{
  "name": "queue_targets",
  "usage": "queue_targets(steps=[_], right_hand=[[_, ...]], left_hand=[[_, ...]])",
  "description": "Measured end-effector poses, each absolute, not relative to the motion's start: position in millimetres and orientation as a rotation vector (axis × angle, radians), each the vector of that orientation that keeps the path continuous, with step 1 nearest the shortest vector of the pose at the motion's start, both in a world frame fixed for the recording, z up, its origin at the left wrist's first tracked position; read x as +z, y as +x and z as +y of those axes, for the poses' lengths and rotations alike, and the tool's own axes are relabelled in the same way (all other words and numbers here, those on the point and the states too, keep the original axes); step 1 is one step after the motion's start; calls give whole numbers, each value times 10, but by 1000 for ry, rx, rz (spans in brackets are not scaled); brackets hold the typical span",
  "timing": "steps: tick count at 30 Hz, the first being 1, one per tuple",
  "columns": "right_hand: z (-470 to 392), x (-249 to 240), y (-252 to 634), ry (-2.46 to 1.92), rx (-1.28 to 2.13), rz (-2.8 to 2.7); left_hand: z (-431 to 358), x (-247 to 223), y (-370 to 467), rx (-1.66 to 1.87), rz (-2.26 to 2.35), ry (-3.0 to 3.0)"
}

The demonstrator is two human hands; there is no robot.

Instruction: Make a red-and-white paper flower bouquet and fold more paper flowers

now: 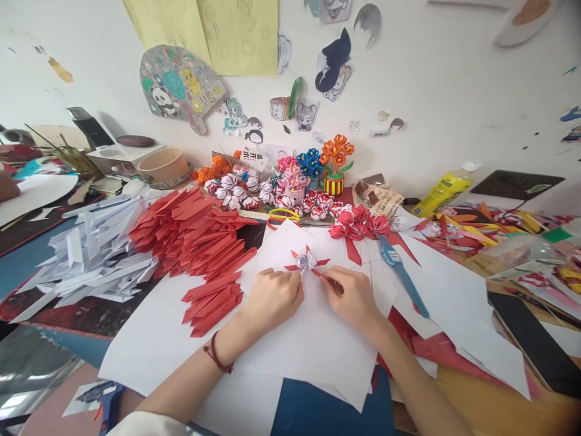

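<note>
A small paper flower (307, 261) with a white middle and red strips sticking outward lies between my hands on white paper sheets (272, 357). My left hand (276, 295) is closed at its lower left side, its fingertips mostly hidden behind the knuckles. On the right, my right hand (349, 295) pinches a red paper strip (318, 272) of the flower between thumb and forefinger. Left of the hands lie a big heap of folded red paper strips (190, 236), a smaller bunch of red strips (213, 306) and a heap of folded white strips (100, 248).
Finished red and white paper flowers (356, 223) stand along the back, near an orange flower pot (334, 183) and a yellow tape roll (284, 214). To the right lie a blue watch (402, 269), a black phone (533, 342) and a yellow bottle (445, 191). Scissors (109, 406) sit lower left.
</note>
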State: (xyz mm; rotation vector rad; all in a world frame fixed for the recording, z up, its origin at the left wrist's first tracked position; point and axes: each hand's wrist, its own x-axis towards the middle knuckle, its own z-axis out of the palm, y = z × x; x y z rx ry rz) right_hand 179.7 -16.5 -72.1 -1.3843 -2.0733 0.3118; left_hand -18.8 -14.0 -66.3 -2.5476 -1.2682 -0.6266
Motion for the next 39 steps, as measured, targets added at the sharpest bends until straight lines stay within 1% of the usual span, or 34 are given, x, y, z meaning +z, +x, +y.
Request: queue_targets(steps=[3, 8, 11, 18, 24, 32, 36, 39], right_hand=[[-132, -724, 1868, -1406, 267, -2071], [-104, -785, 1920, -1429, 47, -2119], [-105, -788, 1903, -1423, -17, -2113], [-122, -735, 1863, -1368, -27, -2132], [-148, -735, 1858, -1343, 16, -2124], [-178, -692, 1803, -1313, 50, -2092], [-195, -638, 1776, -1305, -110, -1990], [-213, -611, 1775, -1188, -292, -1966]], left_hand=[[-111, -700, -220, -641, -1288, -2515], [-113, -690, -234, -617, -1323, -2512], [-122, -668, -232, -594, -1309, -2560], [-107, -608, -265, -543, -1200, -2739], [-94, -570, -243, -557, -996, -2730], [-100, -569, -265, -759, -1049, -2698], [-105, -553, -270, -879, -1076, -2697], [-113, -559, -265, -912, -1059, -2695]])
